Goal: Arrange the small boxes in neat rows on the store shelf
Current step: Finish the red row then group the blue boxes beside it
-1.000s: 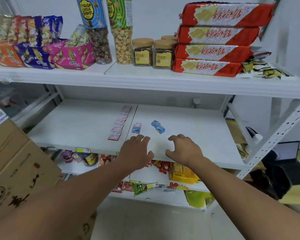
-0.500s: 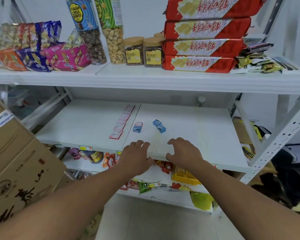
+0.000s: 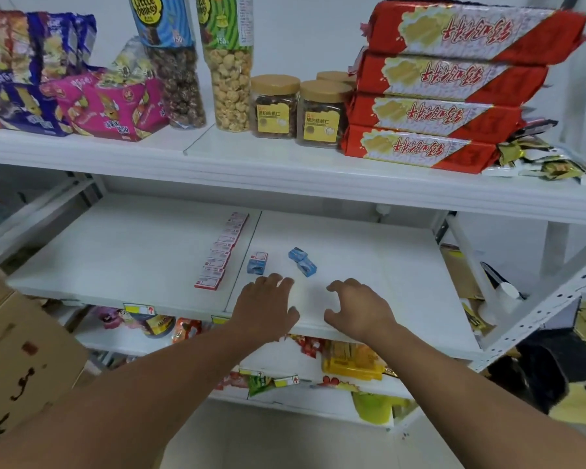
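My left hand (image 3: 266,306) lies palm down near the front edge of the middle shelf (image 3: 132,252), its grip loose, fingers lightly bent and holding nothing; the fingertips rest on the white board just short of a small blue box (image 3: 257,263). My right hand (image 3: 357,309) is beside it, a little apart, fingers spread and arched like a claw with the tips on the shelf, its grip empty too.

The blue box ahead of my left fingers stands with its white-and-red label face up. To its right, two more blue boxes (image 3: 302,261) touch end to end, their shared long axis running diagonally from back-left to front-right. Left of these, a row of red-and-white boxes (image 3: 221,253) lies flat, labels up, running from the shelf's front toward the back beside the seam between the two boards.
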### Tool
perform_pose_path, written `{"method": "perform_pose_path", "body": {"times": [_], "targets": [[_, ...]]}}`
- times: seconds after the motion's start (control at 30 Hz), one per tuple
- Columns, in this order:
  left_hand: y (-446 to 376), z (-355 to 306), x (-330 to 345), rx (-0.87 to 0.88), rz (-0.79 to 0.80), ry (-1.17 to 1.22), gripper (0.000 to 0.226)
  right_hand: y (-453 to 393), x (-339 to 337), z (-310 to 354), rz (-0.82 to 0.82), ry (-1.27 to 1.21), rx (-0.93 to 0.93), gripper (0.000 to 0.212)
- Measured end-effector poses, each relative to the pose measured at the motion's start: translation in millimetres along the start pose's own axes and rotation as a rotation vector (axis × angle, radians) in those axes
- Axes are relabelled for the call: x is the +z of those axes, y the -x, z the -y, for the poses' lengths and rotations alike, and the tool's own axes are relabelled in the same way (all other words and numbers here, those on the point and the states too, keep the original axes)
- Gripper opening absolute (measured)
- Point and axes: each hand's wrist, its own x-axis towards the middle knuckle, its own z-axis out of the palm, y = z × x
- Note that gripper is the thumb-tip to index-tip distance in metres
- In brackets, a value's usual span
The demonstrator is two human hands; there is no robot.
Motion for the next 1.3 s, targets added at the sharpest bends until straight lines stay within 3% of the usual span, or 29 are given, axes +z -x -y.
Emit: {"method": "perform_pose_path", "body": {"times": [0.5, 0.8, 1.03, 1.3], "targets": [[-66, 34, 26, 0.034, 0.074, -0.009, 0.065, -69, 41, -7, 0.060, -0.021, 0.068, 0.063], [-88, 32, 31, -0.049, 0.156, -0.059, 0.066, -123, 48, -42, 0.107, -0.112, 0.027, 0.061], [-100, 31, 55, -0.139, 0.164, 0.000, 0.065, -185, 70, -52, 0.136, 0.011, -0.070, 0.062], [-123, 44, 78, -0.146, 0.158, 0.091, 0.060, -239, 98, -45, 0.126, -0.036, 0.024, 0.052]]}}
